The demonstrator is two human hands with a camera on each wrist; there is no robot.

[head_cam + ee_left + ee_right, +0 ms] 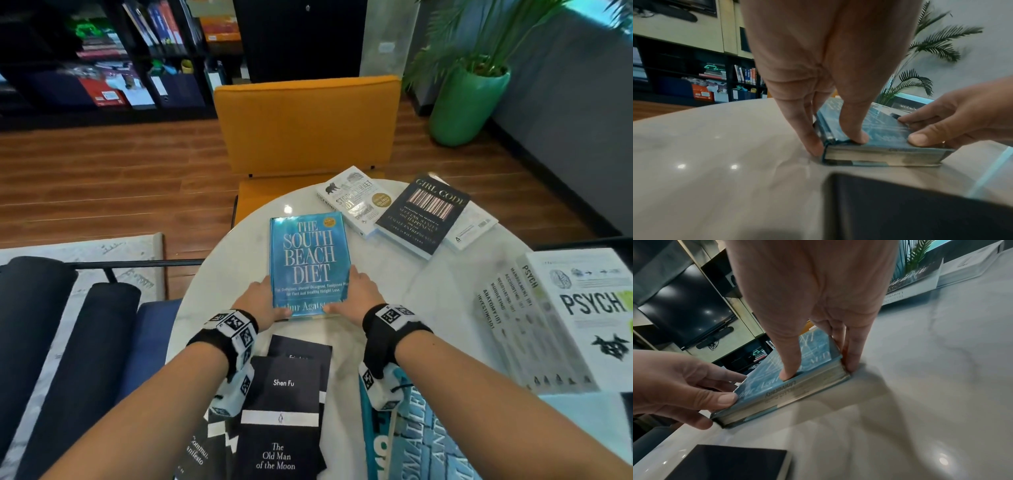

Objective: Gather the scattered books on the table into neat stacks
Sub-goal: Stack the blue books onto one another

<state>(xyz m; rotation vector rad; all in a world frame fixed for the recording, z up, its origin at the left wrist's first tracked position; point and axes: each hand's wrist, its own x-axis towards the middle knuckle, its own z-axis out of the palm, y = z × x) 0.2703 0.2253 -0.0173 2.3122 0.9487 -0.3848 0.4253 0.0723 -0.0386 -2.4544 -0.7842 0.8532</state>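
- My left hand [262,301] grips the near left corner of the glossy blue hardcover book [310,263]: thumb on the cover, fingers [813,142] down its spine edge.
- My right hand [359,294] grips the near right corner likewise, thumb on top, fingers [853,360] along the page edge.
- The book lies flat on the round, polished white marble table [233,274], near its middle.
- Matte black paperbacks [284,411] overlap near me, partly hidden by my wrists.
- A white paperback [356,200] and a dark barcode-cover book [423,216] overlap at the far edge.
- A white boxed set [561,318] is cut off at right.
- Wrist views blur the cover lettering.
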